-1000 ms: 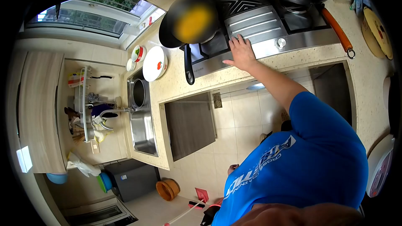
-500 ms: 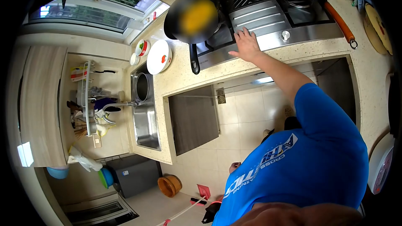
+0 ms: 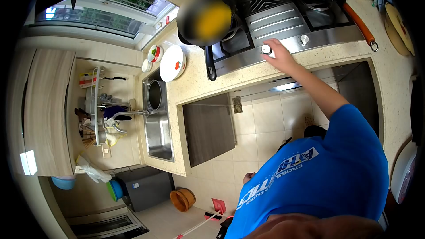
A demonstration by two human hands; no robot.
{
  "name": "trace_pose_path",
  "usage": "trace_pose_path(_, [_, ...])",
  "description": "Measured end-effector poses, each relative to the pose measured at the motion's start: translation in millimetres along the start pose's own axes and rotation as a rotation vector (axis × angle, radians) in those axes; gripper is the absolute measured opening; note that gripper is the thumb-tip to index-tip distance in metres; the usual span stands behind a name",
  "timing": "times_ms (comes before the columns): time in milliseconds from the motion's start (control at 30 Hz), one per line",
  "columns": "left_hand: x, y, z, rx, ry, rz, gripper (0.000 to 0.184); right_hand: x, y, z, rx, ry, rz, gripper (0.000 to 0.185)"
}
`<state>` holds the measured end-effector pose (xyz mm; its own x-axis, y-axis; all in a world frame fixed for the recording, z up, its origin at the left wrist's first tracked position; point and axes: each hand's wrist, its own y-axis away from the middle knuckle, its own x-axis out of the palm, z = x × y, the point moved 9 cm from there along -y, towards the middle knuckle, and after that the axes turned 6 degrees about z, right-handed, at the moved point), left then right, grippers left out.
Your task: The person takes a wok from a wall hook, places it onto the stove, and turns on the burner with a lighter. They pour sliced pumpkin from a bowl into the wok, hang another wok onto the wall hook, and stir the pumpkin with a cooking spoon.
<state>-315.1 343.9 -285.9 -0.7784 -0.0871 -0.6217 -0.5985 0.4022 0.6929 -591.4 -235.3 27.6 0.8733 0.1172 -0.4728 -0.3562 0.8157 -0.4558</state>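
Note:
My right hand [image 3: 280, 57] has its thumb and fingers closed around the left control knob [image 3: 266, 50] on the front strip of the steel gas stove [image 3: 241, 61]. To its left, a black frying pan [image 3: 211, 62] rests over the left burner, its handle pointing toward the counter edge. Yellow food [image 3: 213, 21] lies in the pan, blurred. A second knob [image 3: 304, 40] sits right of my hand, untouched. Low beside my blue shirt, a small part of my left hand [image 3: 249, 177] shows; its fingers are mostly hidden.
Left of the pan stand a white bowl [image 3: 173, 63] and a small bowl with greens [image 3: 155, 53]. A double sink [image 3: 159, 137] lies further left. At the right burner, a dark pan's orange handle [image 3: 359, 25] sticks out past the stove front. A wooden bucket [image 3: 183, 199] stands on the floor.
My right hand has gone from lying spread on the stove top to holding the left knob. The whole view has shifted slightly.

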Motion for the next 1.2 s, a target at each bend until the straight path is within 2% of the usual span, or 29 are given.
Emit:
trace_pose_path(67, [5, -8, 5, 0.016, 0.020, 0.018, 0.039, -26, 22, -20, 0.161, -0.309, -0.040, 0.032])
trace_pose_path(100, [-5, 4, -26, 0.477, -0.052, -0.164, 0.038, -38, 30, -33, 0.200, -0.331, -0.026, 0.029])
trace_pose_path(167, [-10, 37, -63, 0.941, -0.122, -0.341, 0.037, -68, 46, -56, 0.243, -0.349, -0.014, 0.027])
trace_pose_path(233, [2, -7, -21, -0.015, -0.054, -0.013, 0.035, -95, 59, -74, 0.313, -0.514, -0.060, 0.024])
trace_pose_path(267, [3, -11, -29, -0.013, -0.053, -0.010, 0.035, -96, 57, -74, 0.312, -0.511, -0.061, 0.024])
trace_pose_path(333, [10, -13, -45, 0.030, -0.127, 0.042, 0.034, -93, 45, -56, 0.203, -0.191, -0.074, 0.024])
trace_pose_path(367, [12, -17, -50, 0.053, -0.167, 0.066, 0.033, -71, 33, -38, 0.179, -0.263, -0.085, 0.025])
trace_pose_path(400, [12, -23, -58, 0.079, -0.207, 0.085, 0.032, -49, 15, -14, -0.041, -0.119, -0.044, 0.027])
trace_pose_path(433, [10, -29, -68, 0.105, -0.247, 0.102, 0.031, -34, -6, 16, -0.088, -0.049, 0.025, 0.033])
trace_pose_path(467, [4, -19, -93, 0.108, -0.040, 0.162, 0.027, -11, -24, 17, -0.108, 0.059, 0.024, 0.041])
trace_pose_path(500, [-2, -6, -119, 0.109, -0.045, 0.153, 0.027, 17, -42, 3, 0.046, 0.258, 0.105, 0.053])
trace_pose_path(567, [-14, 10, -167, 0.191, -0.025, 0.108, 0.025, 48, -60, -19, 0.152, 0.462, 0.153, 0.062])
trace_pose_path(600, [-11, 2, -164, 0.181, 0.109, 0.143, 0.026, 54, -63, -25, 0.153, 0.458, 0.152, 0.062])
trace_pose_path(667, [-11, 8, -178, 0.192, 0.146, 0.142, 0.026, 81, -59, -35, 0.167, 0.733, 0.406, 0.067])
trace_pose_path(767, [3, 21, -171, 0.154, 0.250, 0.206, 0.024, 85, -57, -38, 0.120, 0.763, 0.391, 0.067])
trace_pose_path(833, [9, 29, -172, 0.160, 0.069, 0.220, 0.024, 84, -57, -37, 0.132, 0.764, 0.405, 0.066])
trace_pose_path(1033, [6, 21, -152, 0.178, 0.192, 0.146, 0.026, 77, -56, -30, 0.094, 0.655, 0.364, 0.070])
trace_pose_path(1100, [-5, 43, -178, 0.169, 0.001, 0.070, 0.026, 75, -56, -28, 0.113, 0.636, 0.384, 0.074])
trace_pose_path(1167, [-1, 33, -182, 0.190, 0.083, 0.066, 0.026, 74, -57, -26, 0.124, 0.577, 0.381, 0.076])
trace_pose_path(1200, [5, 19, -180, 0.186, 0.233, 0.110, 0.025, 72, -58, -25, 0.116, 0.572, 0.382, 0.075])
